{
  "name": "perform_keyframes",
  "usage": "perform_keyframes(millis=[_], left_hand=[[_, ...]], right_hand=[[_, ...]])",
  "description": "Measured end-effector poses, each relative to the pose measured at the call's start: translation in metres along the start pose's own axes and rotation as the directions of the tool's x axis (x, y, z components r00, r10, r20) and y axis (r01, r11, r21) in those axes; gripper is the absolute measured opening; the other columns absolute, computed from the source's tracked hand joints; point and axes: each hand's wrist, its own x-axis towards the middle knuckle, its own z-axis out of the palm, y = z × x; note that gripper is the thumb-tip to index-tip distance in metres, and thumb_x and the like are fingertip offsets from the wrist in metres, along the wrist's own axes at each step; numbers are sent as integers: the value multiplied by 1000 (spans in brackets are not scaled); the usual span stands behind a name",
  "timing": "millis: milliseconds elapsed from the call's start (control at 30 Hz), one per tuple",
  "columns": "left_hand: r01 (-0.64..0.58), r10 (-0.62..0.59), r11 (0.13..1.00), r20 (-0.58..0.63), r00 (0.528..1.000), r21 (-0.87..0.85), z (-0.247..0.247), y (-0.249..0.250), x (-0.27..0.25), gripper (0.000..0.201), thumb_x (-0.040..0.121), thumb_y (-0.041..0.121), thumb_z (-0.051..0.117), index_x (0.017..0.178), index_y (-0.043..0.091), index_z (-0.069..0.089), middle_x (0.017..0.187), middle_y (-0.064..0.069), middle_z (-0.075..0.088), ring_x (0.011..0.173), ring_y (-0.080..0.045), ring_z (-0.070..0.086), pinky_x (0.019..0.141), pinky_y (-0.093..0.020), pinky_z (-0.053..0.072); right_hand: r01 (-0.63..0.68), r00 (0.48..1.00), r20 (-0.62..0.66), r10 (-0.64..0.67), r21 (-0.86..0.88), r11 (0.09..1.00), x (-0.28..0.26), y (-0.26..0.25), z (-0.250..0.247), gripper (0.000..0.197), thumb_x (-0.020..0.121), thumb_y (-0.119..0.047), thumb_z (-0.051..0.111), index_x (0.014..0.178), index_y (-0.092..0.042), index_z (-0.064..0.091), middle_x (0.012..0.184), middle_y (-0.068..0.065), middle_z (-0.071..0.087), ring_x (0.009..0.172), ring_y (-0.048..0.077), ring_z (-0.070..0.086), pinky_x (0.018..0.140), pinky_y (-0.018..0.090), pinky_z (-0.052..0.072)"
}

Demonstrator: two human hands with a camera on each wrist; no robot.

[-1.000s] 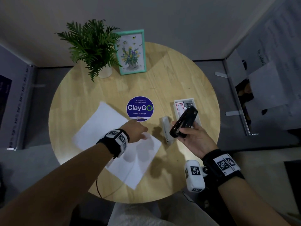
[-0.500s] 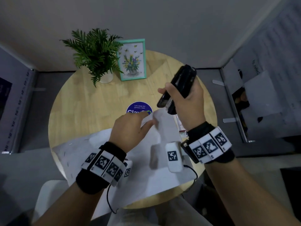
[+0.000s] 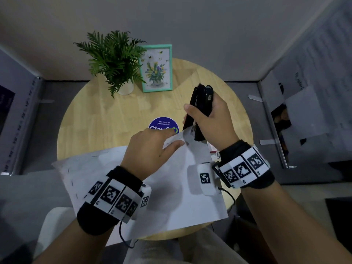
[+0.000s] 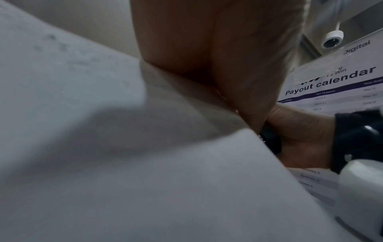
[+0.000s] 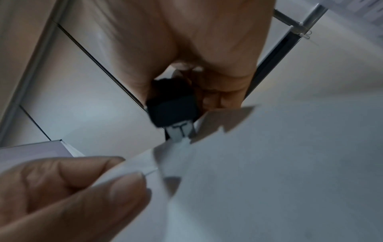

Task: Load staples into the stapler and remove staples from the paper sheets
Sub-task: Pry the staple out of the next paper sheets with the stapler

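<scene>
Left hand (image 3: 152, 149) pinches the white paper sheets' (image 3: 171, 197) corner; right hand (image 3: 211, 122) grips the black plastic stapler (image 3: 200, 111). A careless tug could tear the corner.

A round wooden surface (image 3: 106, 121) stands against a plain pale wall (image 3: 190, 25). On it are a green potted plant (image 3: 114, 60), a framed flower picture (image 3: 156, 68) and a round blue sticker (image 3: 162, 123). The floor (image 3: 47, 96) is grey and the light is dim.
</scene>
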Motion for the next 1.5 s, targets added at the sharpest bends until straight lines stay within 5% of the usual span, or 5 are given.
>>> perform_keyframes(millis=[100, 533, 1067, 1200, 1500], left_hand=[[7, -6, 1000, 19, 1000, -19, -1, 2, 0, 34, 90, 49, 54, 68, 27, 40, 46, 14, 27, 44, -8, 31, 45, -21, 21], [31, -26, 998, 90, 996, -54, 1, 11, -1, 41, 88, 54, 52, 62, 30, 33, 45, 6, 32, 43, -9, 34, 47, -25, 19], [88, -88, 996, -20, 996, -7, 17, 10, -11, 29, 87, 41, 64, 68, 23, 50, 46, 9, 33, 44, -13, 35, 48, -25, 22], [90, -82, 996, -216, 973, 25, 15, 6, -16, 18, 85, 28, 66, 77, 13, 63, 56, 3, 55, 48, -24, 50, 47, -27, 39], [-127, 188, 980, -517, 835, 151, 10, 14, -24, 18, 78, 3, 66, 83, 20, 70, 87, 7, 63, 53, -15, 55, 40, -24, 41]], right_hand=[[11, 999, -52, -10, 33, 999, 0, 0, 0, 20, 84, -24, 68, 78, -26, 49, 72, -7, 54, 71, 12, 56, 67, 19, 47], [9, 984, -178, 2, 59, 998, -5, 8, 13, 33, 89, -26, 64, 65, -27, 41, 58, -12, 40, 52, 2, 38, 58, 15, 36], [9, 981, -193, 27, 182, 983, -18, 12, 8, 17, 90, -30, 62, 86, -19, 51, 70, -3, 57, 61, 3, 57, 63, 17, 47], [-16, 931, -330, 157, 391, 920, -17, 1, -18, 14, 91, -24, 61, 92, -15, 52, 67, 5, 64, 63, 22, 66, 66, 36, 56], [-422, 898, 115, 425, 500, 756, -58, -12, -31, 40, 71, -40, 72, 90, -6, 63, 70, 14, 71, 63, 26, 70, 54, 28, 53]])
